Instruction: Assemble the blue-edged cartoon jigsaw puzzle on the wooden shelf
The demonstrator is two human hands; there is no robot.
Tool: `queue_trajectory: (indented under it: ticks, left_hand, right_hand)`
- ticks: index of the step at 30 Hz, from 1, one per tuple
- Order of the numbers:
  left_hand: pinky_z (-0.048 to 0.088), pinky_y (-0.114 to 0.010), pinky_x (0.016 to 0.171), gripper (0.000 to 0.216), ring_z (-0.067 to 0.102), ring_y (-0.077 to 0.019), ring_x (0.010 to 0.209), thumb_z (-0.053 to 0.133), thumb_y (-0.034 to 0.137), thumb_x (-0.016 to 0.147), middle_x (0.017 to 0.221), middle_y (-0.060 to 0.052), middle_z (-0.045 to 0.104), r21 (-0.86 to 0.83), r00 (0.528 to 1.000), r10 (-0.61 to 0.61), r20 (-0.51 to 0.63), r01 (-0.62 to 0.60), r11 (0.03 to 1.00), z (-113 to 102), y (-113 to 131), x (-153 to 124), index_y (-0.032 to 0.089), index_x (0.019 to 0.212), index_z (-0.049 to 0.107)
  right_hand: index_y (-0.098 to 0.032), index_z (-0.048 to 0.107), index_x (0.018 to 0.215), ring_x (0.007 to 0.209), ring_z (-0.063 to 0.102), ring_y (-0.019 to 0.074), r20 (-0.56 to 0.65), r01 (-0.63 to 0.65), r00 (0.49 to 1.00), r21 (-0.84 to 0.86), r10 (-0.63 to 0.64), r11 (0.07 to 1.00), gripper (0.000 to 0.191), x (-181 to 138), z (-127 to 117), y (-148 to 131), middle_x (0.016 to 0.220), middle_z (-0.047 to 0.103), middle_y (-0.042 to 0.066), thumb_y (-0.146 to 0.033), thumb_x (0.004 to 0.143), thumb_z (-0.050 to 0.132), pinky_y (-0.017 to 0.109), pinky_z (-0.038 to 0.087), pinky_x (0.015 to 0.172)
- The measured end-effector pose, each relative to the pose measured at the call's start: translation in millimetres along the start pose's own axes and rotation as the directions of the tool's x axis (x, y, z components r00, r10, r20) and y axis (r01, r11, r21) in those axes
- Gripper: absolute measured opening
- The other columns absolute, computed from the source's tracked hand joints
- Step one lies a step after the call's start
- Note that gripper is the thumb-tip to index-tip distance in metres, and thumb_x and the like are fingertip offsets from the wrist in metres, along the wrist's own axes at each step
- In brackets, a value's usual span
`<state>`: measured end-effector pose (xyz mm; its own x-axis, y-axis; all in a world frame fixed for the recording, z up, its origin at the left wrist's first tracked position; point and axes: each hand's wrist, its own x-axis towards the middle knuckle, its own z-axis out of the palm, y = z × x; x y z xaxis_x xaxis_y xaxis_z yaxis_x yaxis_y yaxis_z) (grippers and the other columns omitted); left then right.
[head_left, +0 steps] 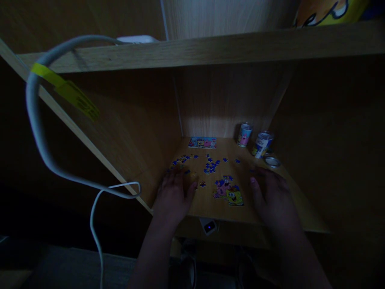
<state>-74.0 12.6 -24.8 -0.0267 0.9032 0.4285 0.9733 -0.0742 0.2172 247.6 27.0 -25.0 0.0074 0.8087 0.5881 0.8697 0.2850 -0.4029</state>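
Observation:
My left hand (173, 196) lies at the left side of the shelf board, fingers stretched and thumb apart, beside loose jigsaw pieces (212, 165). One small jigsaw piece (202, 184) is just right of its thumb. To the right, my right hand (272, 196) hovers over or rests on the board, thumb and fingers apart; a dark bit near its fingertips is too dim to make out. Between both hands sits a partly joined jigsaw (228, 192) with yellow and pink cartoon figures. Nothing shows in either hand's grip.
A cartoon picture card (202, 142) lies at the back. Two printed cans, one pink and blue (244, 135) and one blue and white (262, 144), stand back right near a round metal lid (272, 161). An upper shelf (192, 52) and a looping white cable (36, 120) are nearer me.

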Motion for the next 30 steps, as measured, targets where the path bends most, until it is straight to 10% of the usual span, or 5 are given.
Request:
queue_trajectory:
  ticks: [9, 14, 22, 30]
  left_hand:
    - [0.057, -0.058, 0.118, 0.05, 0.07, -0.0405, 0.138, 0.062, 0.048, 0.109, 0.15, -0.024, 0.072, -0.069, 0.999, 0.012, -0.044, -0.015, 0.998, -6, 4, 4, 0.011, 0.143, 0.068]
    - [0.059, -0.043, 0.082, 0.027, 0.076, -0.0265, 0.083, 0.059, 0.03, 0.11, 0.088, -0.008, 0.08, -0.083, 0.978, 0.086, -0.192, -0.103, 0.991, -16, 9, 0, 0.022, 0.087, 0.073]
    - [0.035, -0.032, 0.057, 0.048, 0.048, -0.0134, 0.053, 0.064, 0.008, 0.104, 0.058, 0.004, 0.05, -0.124, 0.775, 0.281, -0.566, -0.417, 0.9, -22, 10, -26, 0.024, 0.063, 0.043]
    - [0.047, -0.036, 0.065, 0.035, 0.065, -0.0208, 0.067, 0.06, 0.026, 0.11, 0.073, -0.003, 0.068, -0.122, 0.938, 0.087, -0.336, -0.135, 0.983, -15, 13, -13, 0.023, 0.076, 0.061]
  right_hand:
    - [-0.019, 0.072, 0.128, 0.125, 0.068, 0.0354, -0.066, 0.005, 0.998, 0.059, -0.001, 0.998, 0.043, 0, -10, -6, 0.127, 0.077, 0.017, -0.052, 0.113, 0.048, 0.054, 0.057, 0.11]
    - [-0.02, 0.073, 0.125, 0.123, 0.07, 0.0352, -0.064, -0.012, 0.998, 0.059, 0.015, 0.998, 0.042, 0, -10, -5, 0.125, 0.078, 0.017, -0.053, 0.112, 0.049, 0.053, 0.058, 0.107]
    - [-0.021, 0.075, 0.123, 0.119, 0.07, 0.0354, 0.002, -0.031, 1.0, 0.069, 0.031, 0.997, 0.04, 3, -5, 4, 0.124, 0.08, 0.015, -0.052, 0.11, 0.053, 0.053, 0.057, 0.105]
    - [-0.02, 0.075, 0.122, 0.116, 0.071, 0.0355, 0.063, -0.023, 0.998, 0.022, 0.021, 0.999, 0.038, 8, -2, 2, 0.124, 0.08, 0.015, -0.049, 0.109, 0.053, 0.054, 0.056, 0.107]
